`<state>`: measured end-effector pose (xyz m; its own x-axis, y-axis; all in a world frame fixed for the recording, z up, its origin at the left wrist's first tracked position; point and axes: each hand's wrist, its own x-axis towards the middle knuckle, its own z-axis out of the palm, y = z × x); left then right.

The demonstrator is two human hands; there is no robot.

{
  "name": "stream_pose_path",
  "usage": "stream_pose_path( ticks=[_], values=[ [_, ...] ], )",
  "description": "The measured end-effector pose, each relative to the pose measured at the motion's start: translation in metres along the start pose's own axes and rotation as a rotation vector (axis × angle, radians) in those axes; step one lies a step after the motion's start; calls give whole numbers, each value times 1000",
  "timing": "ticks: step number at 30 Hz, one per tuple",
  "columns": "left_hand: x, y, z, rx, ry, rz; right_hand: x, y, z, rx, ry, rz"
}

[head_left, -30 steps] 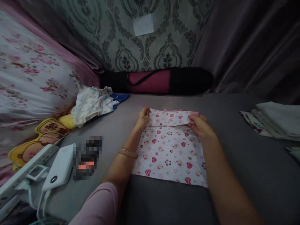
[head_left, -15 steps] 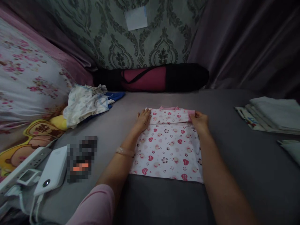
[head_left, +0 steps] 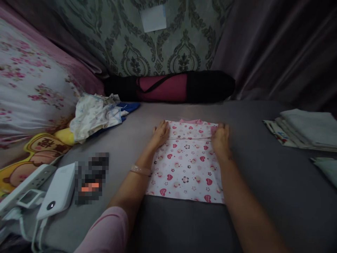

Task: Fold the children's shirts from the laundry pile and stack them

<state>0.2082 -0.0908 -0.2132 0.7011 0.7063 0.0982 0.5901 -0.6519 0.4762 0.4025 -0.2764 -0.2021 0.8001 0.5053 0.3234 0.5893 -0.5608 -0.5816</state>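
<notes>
A white children's shirt (head_left: 184, 165) printed with pink hearts and flowers lies flat, with a pink collar at its far edge. A sleeve with a pink cuff (head_left: 213, 130) is folded across its upper part. My left hand (head_left: 160, 134) rests with fingers stretched out on the shirt's upper left edge. At the upper right edge, my right hand (head_left: 221, 138) lies over the side beside the cuff, fingers pointing away from me and slightly blurred. It partly hides the cuff and the shirt's right edge.
Rumpled clothes (head_left: 92, 114) lie at the left, near a yellow cartoon cushion (head_left: 39, 154). A power strip (head_left: 28, 188) and white power bank (head_left: 58, 191) are closer. Folded cloths (head_left: 308, 128) are stacked at right. A long black-and-pink bag (head_left: 163, 87) lies along the wall.
My right hand has shifted slightly left, from pinching the pink cuff at the corner to lying over the shirt's right edge. My left hand has stayed in place.
</notes>
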Motion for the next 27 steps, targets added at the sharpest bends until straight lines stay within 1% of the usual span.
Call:
stream_pose_path(
  ticks=[2, 4, 6, 7, 9, 11, 13, 17, 22, 27],
  values=[
    [0, 7, -1, 33, 67, 10, -4, -13, 5, -51, 0, -123],
    [-3, 15, -1, 99, 102, 85, -10, -30, 15, -113, -72, -297],
    [-7, 24, 1, 167, 82, 173, -20, -47, 28, -178, -185, -471],
    [-9, 27, 3, 195, 57, 207, -24, -53, 34, -201, -248, -530],
    [-12, 29, 8, 232, -11, 244, -32, -59, 45, -229, -364, -582],
    [-13, 28, 11, 242, -83, 246, -36, -59, 51, -243, -438, -577],
    [-13, 24, 13, 236, -129, 235, -37, -55, 54, -254, -459, -555],
    [-11, 14, 12, 199, -120, 161, -33, -49, 50, -283, -453, -471],
    [-10, -2, 11, 175, -91, 37, -30, -42, 46, -310, -392, -340],
    [-11, -10, 10, 192, -63, 8, -28, -31, 46, -304, -297, -256]
  ],
)
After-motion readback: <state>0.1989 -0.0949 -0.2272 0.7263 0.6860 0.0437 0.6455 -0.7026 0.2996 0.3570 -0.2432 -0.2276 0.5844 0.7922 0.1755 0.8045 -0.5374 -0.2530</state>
